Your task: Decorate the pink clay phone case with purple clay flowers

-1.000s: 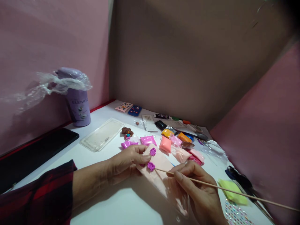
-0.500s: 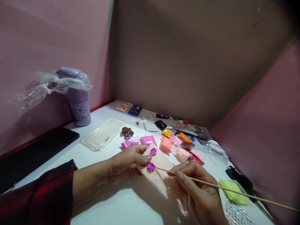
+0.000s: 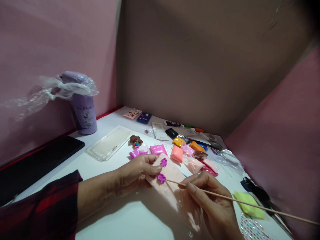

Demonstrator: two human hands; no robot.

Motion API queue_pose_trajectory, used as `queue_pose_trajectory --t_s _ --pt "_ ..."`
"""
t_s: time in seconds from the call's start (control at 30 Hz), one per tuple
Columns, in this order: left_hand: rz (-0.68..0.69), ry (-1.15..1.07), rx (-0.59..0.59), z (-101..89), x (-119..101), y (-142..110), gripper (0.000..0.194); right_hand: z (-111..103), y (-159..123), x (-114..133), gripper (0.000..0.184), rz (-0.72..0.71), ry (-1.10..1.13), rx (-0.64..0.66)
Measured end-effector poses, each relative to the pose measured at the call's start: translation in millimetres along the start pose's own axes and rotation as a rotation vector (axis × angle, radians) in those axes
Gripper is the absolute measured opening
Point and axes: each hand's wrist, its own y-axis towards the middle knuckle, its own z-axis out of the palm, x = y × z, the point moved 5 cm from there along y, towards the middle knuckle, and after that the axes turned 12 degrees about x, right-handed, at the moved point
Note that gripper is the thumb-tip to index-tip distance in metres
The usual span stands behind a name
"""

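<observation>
My left hand (image 3: 140,170) pinches the upper left edge of a pale pink flat piece (image 3: 172,171) with thumb and fingers; a clear plastic bag seems to trail from its lower end. Two small magenta clay flowers (image 3: 162,178) lie on its face, one above the other. Between the thumb and fingers of my right hand (image 3: 212,200) is a thin wooden skewer (image 3: 240,200). Its tip is at the right edge of the lower flower; whether it touches is too fine to tell. The skewer's other end runs out to the right.
Beyond my hands lie several coloured clay packets (image 3: 177,154) and a brown clay piece (image 3: 135,140). Left of them are a clear plastic case (image 3: 110,143), a dark phone (image 3: 62,150) and a purple bottle (image 3: 85,113). Scissors (image 3: 260,196), a yellow packet (image 3: 248,204) and rhinestones (image 3: 253,228) are at right.
Hardly anything differs. The skewer tip has shifted very slightly beside the lower flower, and both hands keep their hold.
</observation>
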Motion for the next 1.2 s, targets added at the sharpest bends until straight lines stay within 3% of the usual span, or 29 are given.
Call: queue_pose_trajectory --t_s 1.2 --pt "0.017 -0.017 0.051 0.9 2.2 1.1 0.024 -1.4 -1.0 -1.3 0.018 0.003 -0.036 0.004"
